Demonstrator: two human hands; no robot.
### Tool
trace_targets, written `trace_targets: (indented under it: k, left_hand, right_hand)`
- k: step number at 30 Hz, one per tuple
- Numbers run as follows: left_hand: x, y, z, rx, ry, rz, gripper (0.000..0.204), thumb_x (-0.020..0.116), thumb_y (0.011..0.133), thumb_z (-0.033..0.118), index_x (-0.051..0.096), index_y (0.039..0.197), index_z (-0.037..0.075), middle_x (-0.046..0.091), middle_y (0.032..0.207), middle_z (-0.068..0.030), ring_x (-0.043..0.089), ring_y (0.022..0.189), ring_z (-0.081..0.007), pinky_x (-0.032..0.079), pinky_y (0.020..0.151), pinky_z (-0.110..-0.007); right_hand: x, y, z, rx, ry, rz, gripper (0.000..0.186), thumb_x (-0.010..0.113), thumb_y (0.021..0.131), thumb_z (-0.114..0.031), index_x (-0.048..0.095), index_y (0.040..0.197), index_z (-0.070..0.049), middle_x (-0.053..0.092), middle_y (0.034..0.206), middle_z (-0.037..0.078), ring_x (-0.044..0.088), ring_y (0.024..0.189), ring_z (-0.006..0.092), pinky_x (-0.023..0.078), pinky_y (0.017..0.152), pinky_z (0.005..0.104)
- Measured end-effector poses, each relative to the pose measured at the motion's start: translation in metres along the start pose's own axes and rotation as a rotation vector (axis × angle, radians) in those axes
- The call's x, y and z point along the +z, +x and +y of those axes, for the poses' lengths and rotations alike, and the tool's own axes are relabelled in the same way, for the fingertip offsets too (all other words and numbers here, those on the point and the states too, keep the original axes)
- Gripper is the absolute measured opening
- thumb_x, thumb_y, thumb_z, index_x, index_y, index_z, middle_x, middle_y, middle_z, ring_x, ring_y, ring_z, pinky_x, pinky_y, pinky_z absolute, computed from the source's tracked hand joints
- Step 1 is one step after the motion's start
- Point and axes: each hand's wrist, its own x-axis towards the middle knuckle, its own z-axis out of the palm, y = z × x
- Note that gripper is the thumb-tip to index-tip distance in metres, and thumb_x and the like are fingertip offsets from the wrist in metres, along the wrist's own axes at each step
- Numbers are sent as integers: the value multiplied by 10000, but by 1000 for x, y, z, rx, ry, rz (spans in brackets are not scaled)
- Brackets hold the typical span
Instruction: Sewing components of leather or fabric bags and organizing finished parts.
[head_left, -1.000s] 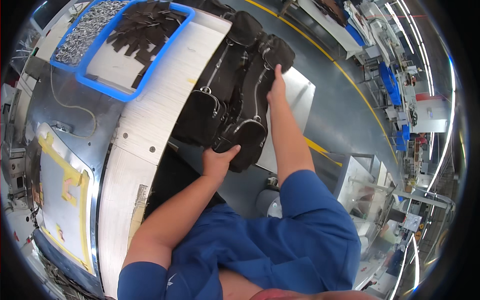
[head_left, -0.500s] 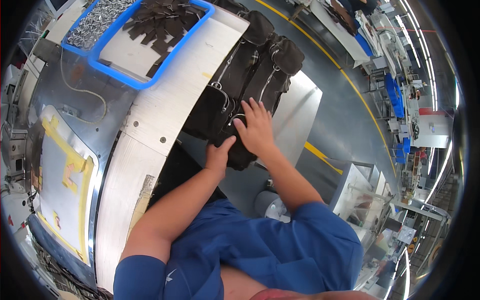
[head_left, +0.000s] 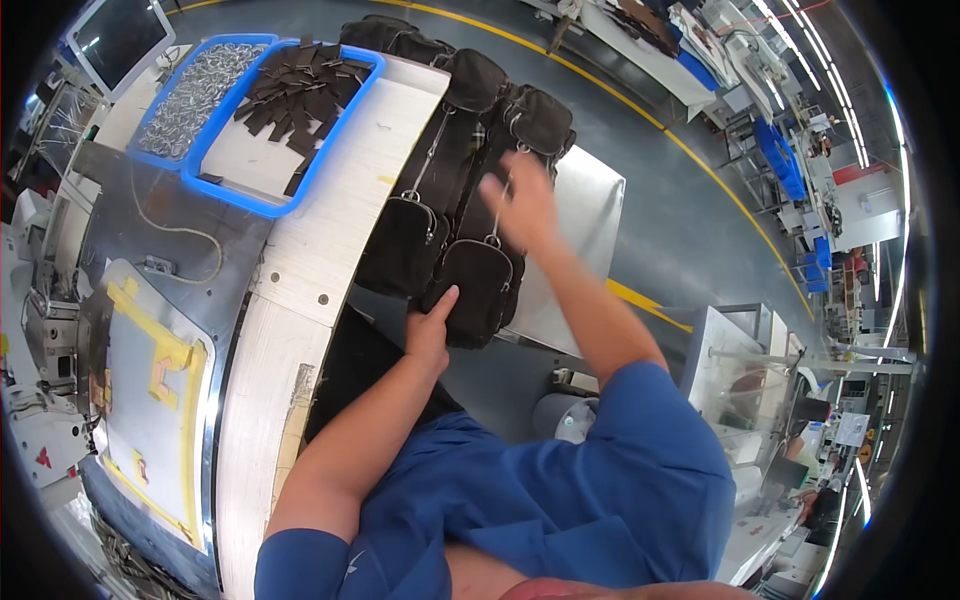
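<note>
Dark brown-black bags (head_left: 470,300), with silver zippers and rounded pouches, are bunched beside the white table edge over a metal shelf (head_left: 590,245). My left hand (head_left: 433,325) grips the nearest bag's lower end, thumb on its side. My right hand (head_left: 520,205), slightly blurred, is raised over that bag's middle, beside a zipper, fingers apart. A bit of plaid fabric shows between the bags.
Left, on the white table (head_left: 310,265), are blue trays of metal rings (head_left: 190,105) and dark pieces (head_left: 300,95), a taped template (head_left: 155,390) and machinery (head_left: 45,380). A yellow-lined aisle (head_left: 690,220) runs along the right, with workbenches (head_left: 670,45) beyond.
My right hand left the bag's far right side, came down onto the bag near my left hand, then moved up along it. My left hand still holds the lower end.
</note>
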Motion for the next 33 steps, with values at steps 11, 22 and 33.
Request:
trace_targets:
  k: [11,22,33]
  left_hand:
    - [0,-20,20,-511,95,-49,623,758,893,379,491,1394,123,600,1320,-102,629,1122,-301,570,826,-468]
    - [3,-14,6,-121,190,76,679,819,842,288,412,1329,45,604,1232,-134,663,986,-243,591,598,-363]
    - [-2,-12,4,-110,262,40,682,792,862,259,367,1363,76,564,1278,-131,627,1055,-250,582,627,-376]
  right_hand:
    - [35,105,152,809,172,226,627,781,796,-460,701,1069,98,709,1038,291,681,1055,404,522,935,440]
    - [9,145,110,613,-305,104,568,704,904,-394,611,1266,35,698,1071,222,684,968,399,539,885,479]
    - [63,101,126,415,-321,-106,775,476,958,-654,328,1579,-215,220,1665,109,283,1450,514,270,1174,592]
